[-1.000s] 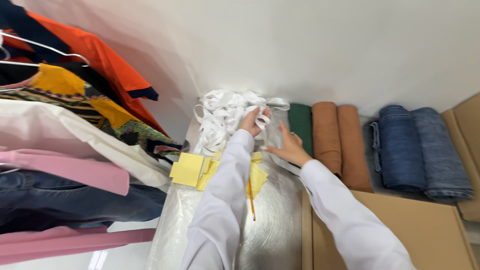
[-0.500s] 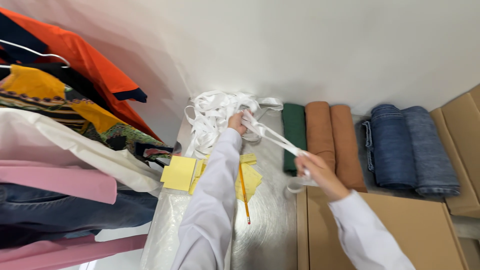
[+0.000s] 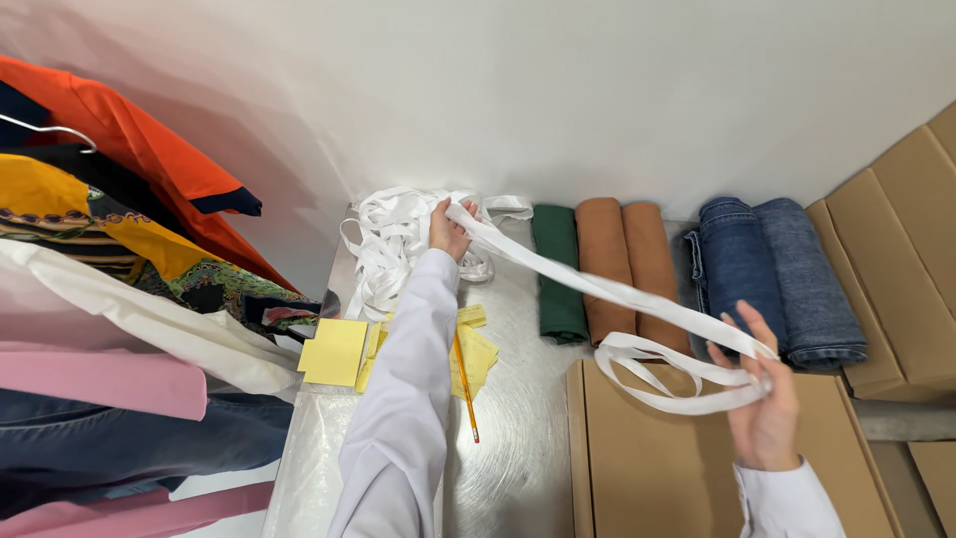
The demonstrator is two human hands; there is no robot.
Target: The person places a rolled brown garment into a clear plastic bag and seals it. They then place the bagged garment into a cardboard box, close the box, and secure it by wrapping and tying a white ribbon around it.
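Right hand (image 3: 765, 399): raised over a flat brown cardboard box (image 3: 657, 468), fingers spread and slightly curled, loops of white tape (image 3: 617, 294) draped across them. Pencil (image 3: 465, 389): lies on the metal table (image 3: 518, 458) beside yellow paper slips (image 3: 335, 351). Tape: 1 strip runs taut from right hand up to left hand (image 3: 448, 229), whose fingers are closed, pinching it at the tangled white pile (image 3: 393, 234) near the wall. Beyond: 1 green (image 3: 558, 269), 2 brown (image 3: 625, 264), 2 denim rolls (image 3: 772, 274). Left: hanging garments (image 3: 119, 289).
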